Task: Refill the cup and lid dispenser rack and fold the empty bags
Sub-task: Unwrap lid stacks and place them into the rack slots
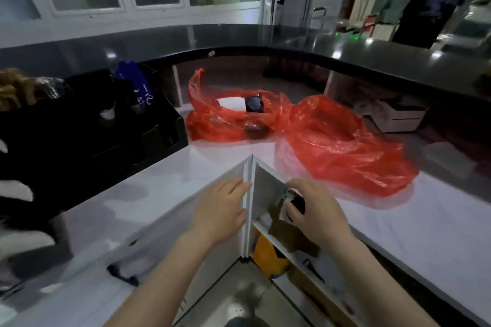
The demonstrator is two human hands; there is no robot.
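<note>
While left hand point(220, 210) rests flat on cabinet edge point(248, 210), right hand point(316, 210) grasps perhaps a blurred cup point(293, 200), red bags point(342, 146) beyond.

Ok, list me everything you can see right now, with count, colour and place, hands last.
Plastic bags: two, red, on the white counter, far centre and right; the far one holds dark items and something white.
Dispenser rack: one, black, counter left; a white cup shows inside.
Blue item: one, behind the rack, blurred.
White counter: L-shaped corner.
Cabinet door: white, under the corner, open.
Orange item: one, on a lower shelf inside.
Raised black counter: behind.
Left hand: on the door's edge.
Right hand: grips a small dark item at the cabinet.
</note>
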